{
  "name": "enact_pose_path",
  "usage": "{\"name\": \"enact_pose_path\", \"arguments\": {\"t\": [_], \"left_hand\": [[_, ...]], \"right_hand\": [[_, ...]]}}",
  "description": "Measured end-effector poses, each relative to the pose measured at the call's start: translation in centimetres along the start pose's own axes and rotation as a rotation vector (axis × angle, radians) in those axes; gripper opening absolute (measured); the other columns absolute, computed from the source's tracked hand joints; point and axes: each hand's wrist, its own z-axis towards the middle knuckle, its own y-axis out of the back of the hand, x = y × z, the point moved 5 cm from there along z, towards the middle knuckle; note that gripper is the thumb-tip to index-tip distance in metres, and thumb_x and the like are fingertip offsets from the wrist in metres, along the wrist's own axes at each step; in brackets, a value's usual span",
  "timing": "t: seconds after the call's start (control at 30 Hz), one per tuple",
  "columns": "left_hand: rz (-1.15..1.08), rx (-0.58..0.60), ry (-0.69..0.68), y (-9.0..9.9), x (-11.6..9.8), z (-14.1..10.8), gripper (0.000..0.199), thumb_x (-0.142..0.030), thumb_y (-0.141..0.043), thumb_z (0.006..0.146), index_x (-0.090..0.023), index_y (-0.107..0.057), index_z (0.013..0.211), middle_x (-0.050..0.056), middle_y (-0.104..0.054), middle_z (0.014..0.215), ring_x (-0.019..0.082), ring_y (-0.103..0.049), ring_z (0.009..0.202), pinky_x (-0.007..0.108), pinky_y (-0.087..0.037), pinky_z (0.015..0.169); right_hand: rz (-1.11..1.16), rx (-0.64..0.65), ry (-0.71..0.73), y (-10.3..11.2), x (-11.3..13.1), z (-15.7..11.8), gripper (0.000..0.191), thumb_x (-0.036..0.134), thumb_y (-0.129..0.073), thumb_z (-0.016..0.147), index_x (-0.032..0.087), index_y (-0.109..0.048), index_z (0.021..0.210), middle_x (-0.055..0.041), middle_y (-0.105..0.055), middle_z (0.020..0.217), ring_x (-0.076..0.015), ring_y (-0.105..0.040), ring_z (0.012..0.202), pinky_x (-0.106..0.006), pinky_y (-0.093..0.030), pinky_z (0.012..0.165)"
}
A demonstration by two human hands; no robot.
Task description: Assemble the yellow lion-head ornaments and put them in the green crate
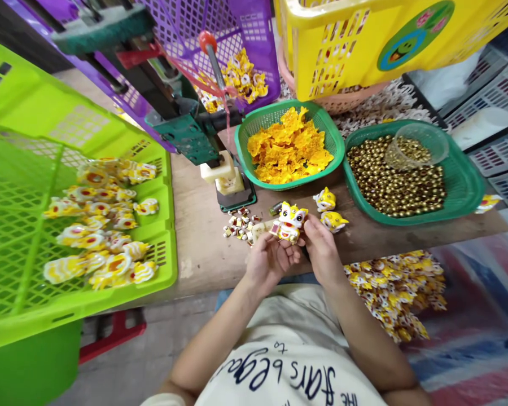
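A yellow and white lion-head figure (290,221) with big dark eyes and a red mouth is held upright above the table's front edge. My right hand (320,246) grips its right side between thumb and fingers. My left hand (271,260) is cupped palm up under its lower left, with a small reddish piece between thumb and fingertips at the figure's side. Two similar yellow and white pieces (324,199) lie just behind my right hand. Small white and red parts (239,224) are heaped left of my hands, beside a pale block.
A hand press (190,135) with a red-knobbed lever stands behind the small parts. Green baskets hold yellow pieces (290,148) and gold beads (395,186). A green crate (167,225) of finished-looking heads is left; a yellow crate (322,56) rises behind. More heads (400,290) lie lower right.
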Motion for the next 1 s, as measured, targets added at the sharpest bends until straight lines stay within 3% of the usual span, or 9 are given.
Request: {"name": "enact_pose_path", "arguments": {"t": [0.07, 0.13, 0.27, 0.4, 0.53, 0.67, 0.8, 0.93, 1.0], "left_hand": [[0.018, -0.008, -0.009, 0.2, 0.3, 0.0, 0.036, -0.048, -0.050, 0.086, -0.015, -0.064, 0.087, 0.006, -0.066, 0.071, 0.015, -0.059, 0.059, 0.028, -0.049, 0.062], [0.087, 0.006, -0.005, 0.3, 0.8, 0.2, 0.038, -0.051, -0.054, 0.085, -0.014, -0.064, 0.088, 0.006, -0.066, 0.071, 0.014, -0.057, 0.056, 0.027, -0.047, 0.059], [0.359, 0.011, -0.113, 0.6, 0.7, 0.8, 0.043, -0.053, -0.061, 0.083, -0.015, -0.062, 0.103, 0.007, -0.070, 0.085, 0.013, -0.058, 0.061, 0.025, -0.046, 0.060], [0.759, 0.004, -0.393, 0.1, -1.0, 2.4, 0.047, -0.036, -0.066, 0.083, -0.021, -0.053, 0.126, 0.009, -0.067, 0.113, 0.019, -0.063, 0.095, 0.029, -0.049, 0.084], [1.254, 0.142, -0.613, -2.0, -1.8, 5.0, 0.070, -0.020, -0.073, 0.073, -0.021, -0.046, 0.138, 0.014, -0.050, 0.143, 0.030, -0.045, 0.132, 0.045, -0.034, 0.111], [1.433, 0.252, -0.639, -3.9, -1.3, 7.8, 0.088, -0.010, -0.075, 0.066, -0.020, -0.037, 0.145, 0.019, -0.033, 0.155, 0.036, -0.027, 0.146, 0.056, -0.023, 0.117], [1.359, 0.329, -0.647, -4.9, -0.9, 8.9, 0.090, -0.005, -0.072, 0.064, -0.018, -0.037, 0.146, 0.020, -0.031, 0.155, 0.034, -0.026, 0.148, 0.052, -0.024, 0.119], [1.339, 0.321, -0.677, -4.5, -1.3, 7.0, 0.085, -0.008, -0.069, 0.069, -0.017, -0.036, 0.147, 0.019, -0.034, 0.155, 0.031, -0.028, 0.147, 0.048, -0.024, 0.120], [1.304, 0.266, -0.703, -3.6, -2.0, 5.1, 0.074, -0.013, -0.065, 0.076, -0.020, -0.040, 0.145, 0.016, -0.041, 0.151, 0.029, -0.037, 0.142, 0.046, -0.030, 0.117]], "right_hand": [[-0.064, -0.012, 0.015, 0.3, 0.2, -0.3, 0.036, 0.051, -0.068, 0.082, 0.022, -0.061, 0.101, 0.0017, -0.060, 0.080, -0.0092, -0.048, 0.057, -0.018, -0.042, 0.043], [-0.181, -0.057, 0.041, 1.2, 0.6, -1.0, 0.042, 0.047, -0.073, 0.079, 0.022, -0.060, 0.109, -0.0015, -0.065, 0.093, -0.0124, -0.057, 0.069, -0.022, -0.051, 0.056], [-0.481, -0.286, 0.247, 5.2, 2.9, -3.9, 0.053, 0.041, -0.075, 0.075, 0.023, -0.058, 0.122, -0.0082, -0.065, 0.116, -0.0220, -0.064, 0.096, -0.034, -0.055, 0.083], [-0.803, -0.606, 0.460, 9.9, 5.2, -6.3, 0.054, 0.040, -0.073, 0.076, 0.019, -0.057, 0.124, -0.0111, -0.062, 0.119, -0.0236, -0.063, 0.101, -0.039, -0.052, 0.090], [-1.039, -0.747, 0.451, 12.7, 4.5, -5.4, 0.051, 0.043, -0.074, 0.074, 0.016, -0.060, 0.115, -0.0130, -0.065, 0.112, -0.0249, -0.063, 0.099, -0.041, -0.053, 0.088], [-0.968, -0.776, 0.511, 13.4, 2.8, -3.5, 0.054, 0.047, -0.072, 0.076, 0.016, -0.057, 0.117, -0.0154, -0.064, 0.115, -0.0248, -0.064, 0.101, -0.039, -0.054, 0.087], [-0.855, -0.690, 0.538, 13.7, 1.3, -1.9, 0.052, 0.042, -0.069, 0.081, 0.015, -0.053, 0.123, -0.0175, -0.061, 0.124, -0.0221, -0.062, 0.106, -0.036, -0.053, 0.090], [-0.820, -0.618, 0.521, 14.8, -0.4, -1.1, 0.054, 0.040, -0.063, 0.084, 0.016, -0.048, 0.130, -0.0196, -0.055, 0.134, -0.0222, -0.061, 0.112, -0.039, -0.052, 0.096], [-0.821, -0.599, 0.510, 15.4, -1.0, -1.0, 0.056, 0.040, -0.063, 0.084, 0.016, -0.047, 0.131, -0.0199, -0.053, 0.134, -0.0230, -0.060, 0.114, -0.040, -0.051, 0.097]]}}
